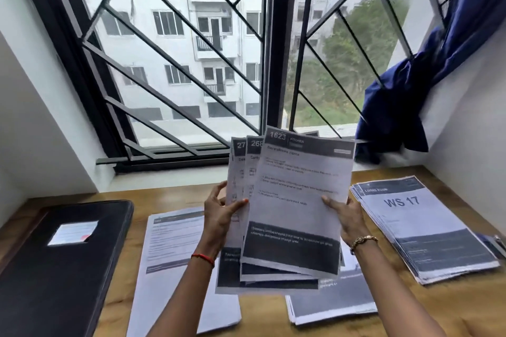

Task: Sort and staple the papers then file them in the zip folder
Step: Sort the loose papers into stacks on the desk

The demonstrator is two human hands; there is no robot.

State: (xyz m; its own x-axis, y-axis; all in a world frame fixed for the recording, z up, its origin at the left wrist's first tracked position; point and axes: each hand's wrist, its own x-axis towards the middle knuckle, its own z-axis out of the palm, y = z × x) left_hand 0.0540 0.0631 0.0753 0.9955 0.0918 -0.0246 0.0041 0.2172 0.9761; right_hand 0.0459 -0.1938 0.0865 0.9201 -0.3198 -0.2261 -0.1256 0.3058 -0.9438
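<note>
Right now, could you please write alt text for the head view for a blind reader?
A fan of printed papers is held up by the left hand and right hand over a desk by a barred window. A black zip folder lies left; a paper stack lies right.

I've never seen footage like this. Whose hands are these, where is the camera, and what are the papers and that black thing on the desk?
No machine here: a person wears a camera on the head, looking down at their own hands. The left hand and right hand grip a fan of printed sheets, the front one headed 1623. On the wooden table lie a black zip folder, a stack marked WS 17 and more loose papers.
</note>
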